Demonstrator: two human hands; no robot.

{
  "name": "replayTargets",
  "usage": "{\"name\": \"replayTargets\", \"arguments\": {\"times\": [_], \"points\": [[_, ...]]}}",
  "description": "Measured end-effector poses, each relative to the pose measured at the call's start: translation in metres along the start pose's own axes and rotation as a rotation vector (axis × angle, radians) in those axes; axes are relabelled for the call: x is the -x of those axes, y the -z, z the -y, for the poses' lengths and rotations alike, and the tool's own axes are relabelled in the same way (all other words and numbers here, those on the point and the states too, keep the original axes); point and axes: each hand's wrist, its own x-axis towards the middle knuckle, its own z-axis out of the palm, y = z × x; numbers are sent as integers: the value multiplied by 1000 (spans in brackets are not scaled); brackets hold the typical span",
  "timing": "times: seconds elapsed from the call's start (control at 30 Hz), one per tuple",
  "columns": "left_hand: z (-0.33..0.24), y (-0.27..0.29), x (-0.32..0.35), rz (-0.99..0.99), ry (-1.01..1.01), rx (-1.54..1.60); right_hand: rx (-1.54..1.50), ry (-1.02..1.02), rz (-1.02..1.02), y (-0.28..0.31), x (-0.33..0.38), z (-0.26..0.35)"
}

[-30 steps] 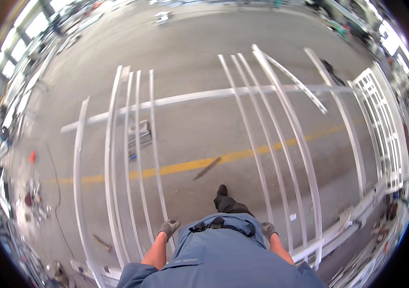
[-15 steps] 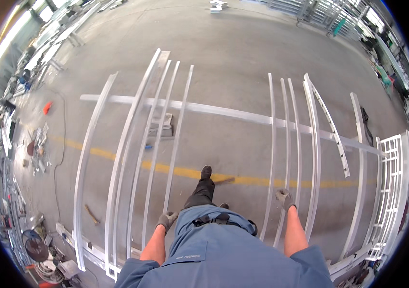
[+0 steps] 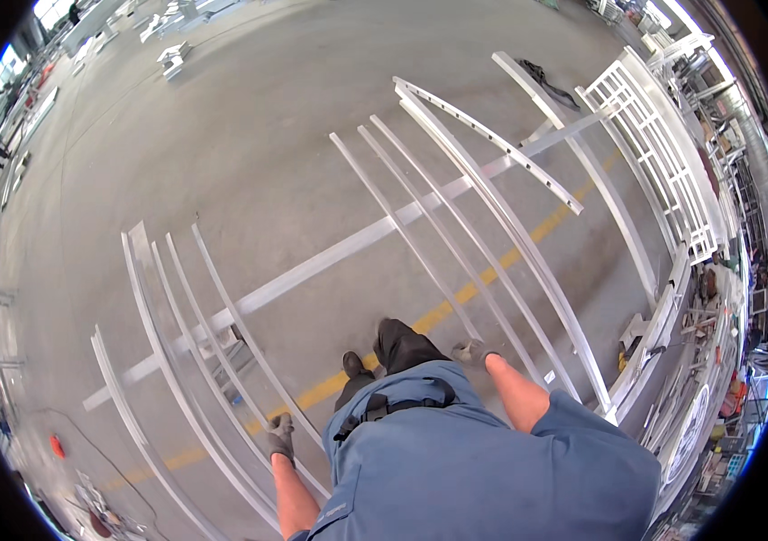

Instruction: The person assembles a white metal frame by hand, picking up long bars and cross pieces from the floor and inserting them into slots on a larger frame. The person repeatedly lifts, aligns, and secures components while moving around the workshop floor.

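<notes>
My left hand [image 3: 281,436], in a grey work glove, hangs at the lower left with its fingers curled and nothing visible in it. Just beside it runs a narrow silver metal bar [image 3: 244,335], which it seems to pass above. My right hand [image 3: 471,353], gloved the same way, is low right of centre, its fingers loosely stretched toward the left and no object seen in them. It overlaps the near end of another narrow bar [image 3: 402,233]; contact cannot be made out. A long crosspiece [image 3: 325,257] lies across under the bars.
Wider metal profiles [image 3: 528,239] and a slotted strip [image 3: 501,144] lie to the right. Beyond them is a white barred frame [image 3: 659,153]. A yellow floor line [image 3: 321,391] crosses beneath. Small metal offcuts [image 3: 231,361] lie among the left bars; an orange object [image 3: 57,445] is at far left.
My view has turned to the right, so the bars now slant across it. My feet have shifted in a step. Both hands have swung along with my body; no bar has visibly been moved.
</notes>
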Motion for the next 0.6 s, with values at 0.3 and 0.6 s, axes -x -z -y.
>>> {"name": "replayTargets", "arguments": {"times": [0.3, 0.6], "points": [[-113, -25, -63, -70, 86, -161, -289, 81, -107, 107, -141, 73], [-218, -12, -99, -142, 60, 82, -330, 93, -117, 247, -218, 135]]}}
